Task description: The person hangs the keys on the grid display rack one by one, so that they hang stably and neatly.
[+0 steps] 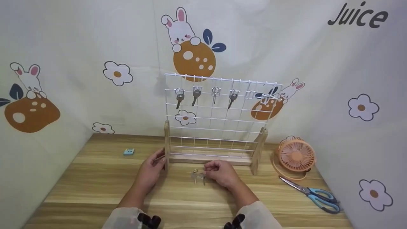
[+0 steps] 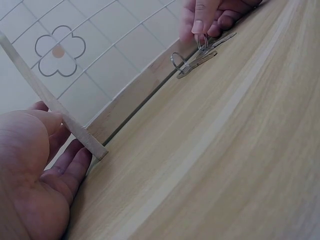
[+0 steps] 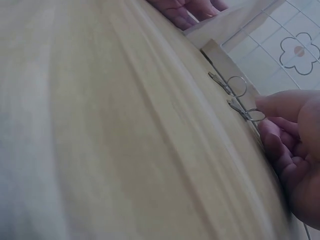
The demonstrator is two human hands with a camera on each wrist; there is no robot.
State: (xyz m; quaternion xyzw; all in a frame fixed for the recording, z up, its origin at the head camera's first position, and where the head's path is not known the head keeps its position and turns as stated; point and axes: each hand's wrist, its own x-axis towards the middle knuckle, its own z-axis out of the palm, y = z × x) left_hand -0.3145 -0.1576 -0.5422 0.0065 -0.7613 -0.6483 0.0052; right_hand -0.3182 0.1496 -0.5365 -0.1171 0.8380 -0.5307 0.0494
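Note:
My right hand [image 1: 222, 174] pinches the metal ring [image 3: 256, 115] of a key [image 3: 236, 107] between thumb and fingertips, low over the table. Just left of it, a second key [image 2: 200, 63] with its own ring lies on the wood. My left hand [image 1: 149, 171] holds the left wooden leg [image 1: 167, 146] of a white wire grid rack, thumb against the leg and fingers reaching round behind it. Higher on the grid, several keys hang in a row from white hooks, one key [image 1: 180, 98] at the left and another key [image 1: 233, 97] farther right.
Two more white hooks, one a hook [image 1: 250, 94] beside the last hanging key, are on the grid's right. An orange fan [image 1: 297, 156] and blue-handled scissors [image 1: 322, 197] are at the table's right. A small light-blue gadget [image 1: 128, 152] lies at the left.

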